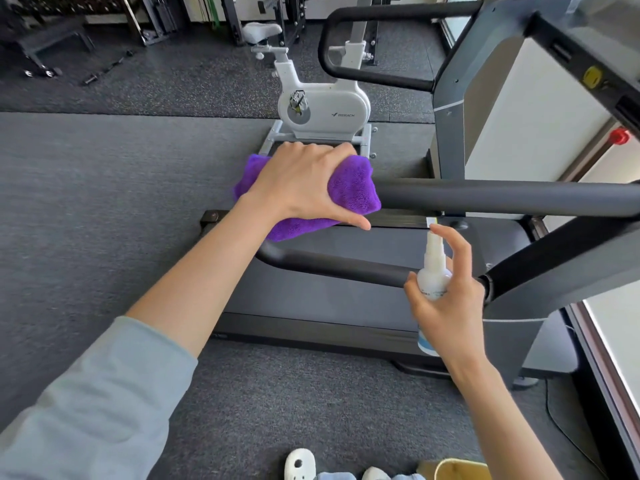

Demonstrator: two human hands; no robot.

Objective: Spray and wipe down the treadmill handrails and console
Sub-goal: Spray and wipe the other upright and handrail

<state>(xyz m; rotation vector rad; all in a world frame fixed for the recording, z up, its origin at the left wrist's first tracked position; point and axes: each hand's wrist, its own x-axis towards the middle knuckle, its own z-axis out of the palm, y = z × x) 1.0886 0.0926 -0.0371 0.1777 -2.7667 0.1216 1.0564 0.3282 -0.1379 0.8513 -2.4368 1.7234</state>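
Right now the left hand [304, 185] clamps a folded purple cloth [349, 190] around the left end of the black treadmill handrail [502, 197], fingers curled over the far side and thumb stretched along the near side. Nearer and to the right, the right hand [446, 303] holds a small white spray bottle [433, 271] upright, fingers wrapped around its body and the index finger raised over the nozzle top. The bottle sits just in front of the lower handrail bar [332, 265], which curves back toward the cloth. Beyond the treadmill deck [311, 299] stands a white exercise bike [322, 105] on the grey floor [86, 188].
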